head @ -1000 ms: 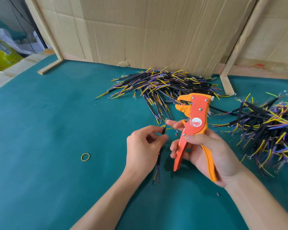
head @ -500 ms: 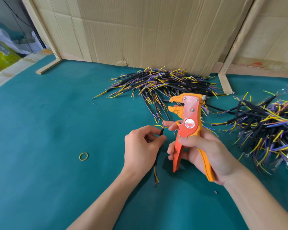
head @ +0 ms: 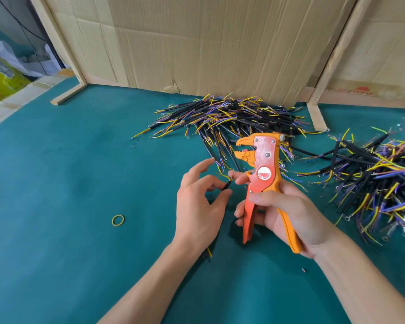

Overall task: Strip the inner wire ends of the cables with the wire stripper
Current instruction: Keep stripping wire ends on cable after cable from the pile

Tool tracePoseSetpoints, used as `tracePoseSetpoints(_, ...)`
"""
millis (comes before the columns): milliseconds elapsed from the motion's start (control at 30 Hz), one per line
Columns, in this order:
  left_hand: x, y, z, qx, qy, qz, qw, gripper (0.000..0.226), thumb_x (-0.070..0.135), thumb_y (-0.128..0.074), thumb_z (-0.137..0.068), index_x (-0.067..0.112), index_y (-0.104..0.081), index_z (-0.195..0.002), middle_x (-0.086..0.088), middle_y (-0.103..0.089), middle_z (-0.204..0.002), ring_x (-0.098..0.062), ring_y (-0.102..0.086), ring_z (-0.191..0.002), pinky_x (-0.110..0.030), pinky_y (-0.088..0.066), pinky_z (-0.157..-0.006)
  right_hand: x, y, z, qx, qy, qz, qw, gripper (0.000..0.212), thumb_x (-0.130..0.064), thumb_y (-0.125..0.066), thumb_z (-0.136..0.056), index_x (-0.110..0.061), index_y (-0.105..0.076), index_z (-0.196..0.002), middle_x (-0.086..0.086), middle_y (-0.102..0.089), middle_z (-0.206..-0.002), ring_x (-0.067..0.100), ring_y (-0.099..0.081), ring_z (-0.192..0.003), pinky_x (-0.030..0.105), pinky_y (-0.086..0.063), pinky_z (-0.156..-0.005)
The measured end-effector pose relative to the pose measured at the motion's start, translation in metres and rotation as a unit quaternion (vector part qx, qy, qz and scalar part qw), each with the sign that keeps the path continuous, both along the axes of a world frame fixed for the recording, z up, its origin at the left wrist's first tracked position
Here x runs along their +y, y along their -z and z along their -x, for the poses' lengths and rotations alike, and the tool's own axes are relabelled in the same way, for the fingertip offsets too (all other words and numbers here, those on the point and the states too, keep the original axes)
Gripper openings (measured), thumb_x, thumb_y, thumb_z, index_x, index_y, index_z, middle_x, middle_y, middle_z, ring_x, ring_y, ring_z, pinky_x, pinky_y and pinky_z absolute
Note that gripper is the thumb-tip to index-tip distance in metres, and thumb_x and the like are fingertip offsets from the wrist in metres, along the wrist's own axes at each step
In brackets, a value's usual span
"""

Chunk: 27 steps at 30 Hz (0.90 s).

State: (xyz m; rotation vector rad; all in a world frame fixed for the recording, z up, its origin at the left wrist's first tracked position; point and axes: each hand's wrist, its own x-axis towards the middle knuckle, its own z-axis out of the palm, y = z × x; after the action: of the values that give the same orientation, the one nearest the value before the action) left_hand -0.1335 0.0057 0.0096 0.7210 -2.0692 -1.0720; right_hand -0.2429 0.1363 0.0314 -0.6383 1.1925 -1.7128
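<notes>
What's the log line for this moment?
left hand: pinches cable | right hand: grips wire stripper, fingertips at wire ends | stripper mouth: empty

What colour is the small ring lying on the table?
Yellow; the ring shows best in the head view.

Bright, even daylight; soft shadows, wide-angle bending at the edges.
</notes>
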Motion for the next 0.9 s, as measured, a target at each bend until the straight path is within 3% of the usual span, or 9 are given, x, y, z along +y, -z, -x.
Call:
tracePoseSetpoints(167, 0.0013, 0.0030, 0.0002, 0.017, 0.001, 0.046, 0.999, 0.011, 0.006, -0.079, -0.082, 0.015, -0.072, -0.080, 0.011, -0.068, -0.112, -0.015, -0.061, -0.101, -0.026, -0.050, -0.083, 0.0006, 0.0007, 0.0002, -0.005, -0.015, 0.001, 1.000, 0.040, -0.015, -0.074, -0.075, -0.003, -0.067, -0.113, 0.007, -0.064, -0.138, 0.035, -0.065, -0.079, 0.047, -0.057, -0.073)
tracePoseSetpoints(233, 0.0018, 0.0041, 0.0004, 0.009, -0.021, 0.078, 0.997, 0.009, 0.008, -0.080, -0.081, 0.015, -0.074, -0.081, 0.008, -0.063, -0.125, -0.017, -0.057, -0.111, -0.023, -0.047, -0.089, 0.0016, 0.0009, 0.0003, -0.008, -0.014, -0.001, 1.000, 0.048, -0.018, -0.075, -0.073, 0.000, -0.064, -0.116, 0.007, -0.064, -0.138, 0.036, -0.065, -0.079, 0.048, -0.057, -0.073)
tracePoseSetpoints(333, 0.0016, 0.0049, 0.0002, 0.004, -0.015, 0.146, 0.989, 0.009, 0.008, -0.079, -0.082, 0.014, -0.073, -0.081, 0.005, -0.057, -0.141, -0.015, -0.046, -0.127, -0.011, -0.030, -0.105, 0.0024, 0.0017, 0.0009, -0.011, -0.007, -0.007, 1.000, 0.048, -0.014, -0.075, -0.075, 0.001, -0.063, -0.119, 0.014, -0.066, -0.131, 0.036, -0.065, -0.079, 0.048, -0.056, -0.073)
tracePoseSetpoints(433, 0.0019, 0.0084, 0.0013, 0.001, -0.001, 0.212, 0.977, 0.011, 0.004, -0.079, -0.080, 0.010, -0.070, -0.081, 0.004, -0.069, -0.123, -0.018, -0.051, -0.118, -0.016, -0.037, -0.102, 0.0026, 0.0012, 0.0014, -0.019, -0.007, -0.018, 1.000, 0.047, -0.014, -0.075, -0.074, -0.003, -0.065, -0.118, 0.026, -0.064, -0.104, 0.037, -0.065, -0.079, 0.048, -0.056, -0.073)
tracePoseSetpoints(500, 0.0020, 0.0092, 0.0012, -0.005, -0.004, 0.225, 0.974, 0.010, 0.004, -0.079, -0.080, 0.011, -0.072, -0.083, 0.006, -0.072, -0.107, -0.020, -0.054, -0.108, -0.014, -0.038, -0.095, 0.0028, 0.0009, 0.0013, -0.020, -0.009, -0.016, 1.000, 0.046, -0.013, -0.075, -0.075, -0.002, -0.065, -0.119, 0.022, -0.067, -0.114, 0.036, -0.065, -0.079, 0.048, -0.056, -0.073)
tracePoseSetpoints(567, 0.0017, 0.0090, 0.0013, -0.005, -0.014, 0.217, 0.976, 0.008, 0.006, -0.079, -0.081, 0.012, -0.075, -0.085, 0.007, -0.072, -0.098, -0.019, -0.056, -0.100, -0.014, -0.039, -0.090, 0.0027, 0.0006, 0.0013, -0.020, -0.006, -0.011, 1.000, 0.043, -0.010, -0.069, -0.079, 0.000, -0.062, -0.120, 0.013, -0.065, -0.133, 0.036, -0.064, -0.078, 0.048, -0.056, -0.074)
tracePoseSetpoints(700, 0.0008, 0.0070, 0.0010, 0.005, -0.037, 0.162, 0.986, 0.008, 0.009, -0.081, -0.081, 0.015, -0.079, -0.087, 0.009, -0.072, -0.084, -0.015, -0.059, -0.087, -0.018, -0.044, -0.079, 0.0023, -0.0004, 0.0013, -0.033, -0.007, -0.004, 0.999, 0.038, -0.009, -0.065, -0.081, -0.001, -0.065, -0.118, 0.012, -0.064, -0.135, 0.036, -0.064, -0.079, 0.048, -0.056, -0.073)
tracePoseSetpoints(833, -0.0022, 0.0047, -0.0002, 0.029, -0.038, 0.013, 0.999, 0.011, 0.012, -0.081, -0.081, 0.024, -0.080, -0.083, 0.017, -0.071, -0.076, -0.006, -0.056, -0.072, -0.011, -0.042, -0.069, 0.0010, -0.0008, 0.0007, -0.050, -0.015, 0.002, 0.999, 0.038, -0.009, -0.064, -0.082, 0.000, -0.065, -0.119, 0.016, -0.062, -0.136, 0.035, -0.064, -0.079, 0.049, -0.056, -0.072)
tracePoseSetpoints(900, -0.0049, 0.0050, -0.0009, 0.043, -0.041, -0.056, 0.997, 0.014, 0.016, -0.080, -0.083, 0.029, -0.078, -0.078, 0.016, -0.070, -0.072, -0.006, -0.053, -0.061, -0.019, -0.045, -0.065, 0.0022, -0.0011, 0.0015, -0.054, -0.021, 0.001, 0.998, 0.040, -0.010, -0.063, -0.082, 0.000, -0.063, -0.121, 0.014, -0.063, -0.137, 0.033, -0.065, -0.078, 0.048, -0.057, -0.073)
